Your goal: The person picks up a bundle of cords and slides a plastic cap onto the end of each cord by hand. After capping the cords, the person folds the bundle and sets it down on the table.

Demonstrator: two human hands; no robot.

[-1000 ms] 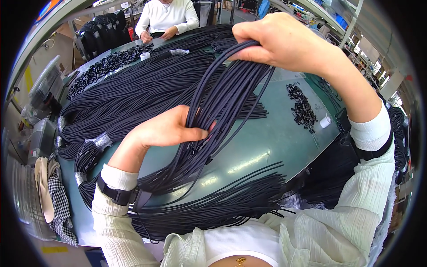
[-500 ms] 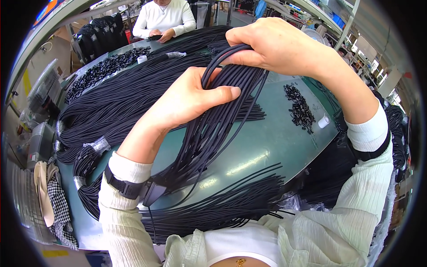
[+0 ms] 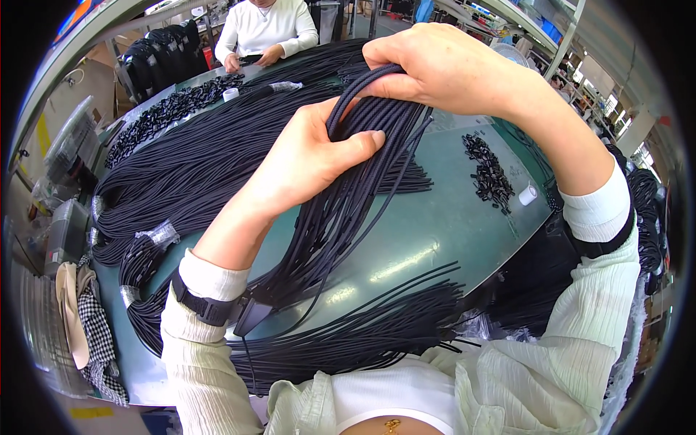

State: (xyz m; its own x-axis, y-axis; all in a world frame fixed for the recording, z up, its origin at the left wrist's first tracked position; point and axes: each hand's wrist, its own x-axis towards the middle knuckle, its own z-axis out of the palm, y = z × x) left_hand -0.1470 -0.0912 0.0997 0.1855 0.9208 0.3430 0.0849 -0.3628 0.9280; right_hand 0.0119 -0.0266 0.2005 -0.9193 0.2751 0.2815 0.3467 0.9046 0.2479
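Above the table I hold a thick bundle of black braided cords (image 3: 328,217), raised in both hands. My left hand (image 3: 308,158) is closed round the bundle, its thumb lying across the front. Higher up and to the right, my right hand (image 3: 451,71) pinches the looped upper end between thumb and fingers. The cords bend over between the two hands, and their lower part trails down to the tabletop near my left forearm. One cord hangs apart from the others on the right side. My left fingertips are hidden behind the cords.
Long black cord bundles (image 3: 196,159) cover the table's left and far side. More cords (image 3: 362,330) lie along the near edge. Small black pieces (image 3: 490,174) are heaped beside a white spool (image 3: 528,195) on the green tabletop (image 3: 417,235). Across the table sits another person (image 3: 268,32).
Both my hands have shifted slightly left with the cords, keeping their hold. Across the table, the other person's hands have moved apart.
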